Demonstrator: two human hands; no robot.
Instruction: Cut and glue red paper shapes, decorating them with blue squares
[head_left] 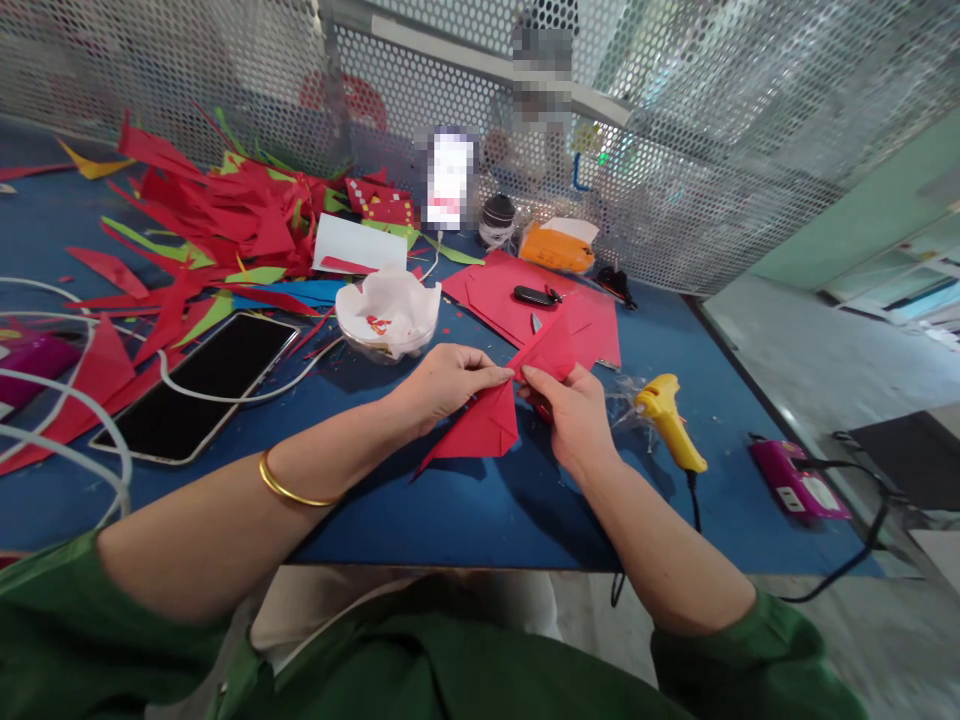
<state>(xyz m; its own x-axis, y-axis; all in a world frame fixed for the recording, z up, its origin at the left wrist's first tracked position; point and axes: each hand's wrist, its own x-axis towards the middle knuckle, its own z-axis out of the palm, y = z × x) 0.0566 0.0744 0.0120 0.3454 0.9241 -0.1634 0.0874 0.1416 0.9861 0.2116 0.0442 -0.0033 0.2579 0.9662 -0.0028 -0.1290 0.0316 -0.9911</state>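
- L hand [446, 385] pinched the folded red paper [484, 425] betw. thumb & fingers nr its narrow middle; R hand [581, 420] pinched it just beside, thumb on top.
- Paper was betw. both hands, over the blue worktop [465, 525], on the wearer's side of the red sheets [487, 290]; couldn't tell if its lower tip touched down.
- Prob. v. light: stiffer along creases, floppy at outer flaps, not esp. slippery, but easy to crumple or tear.
- Best hold, I'd judge: gentle fingertip pinch on the layered middle; flap tips would prob. bend.
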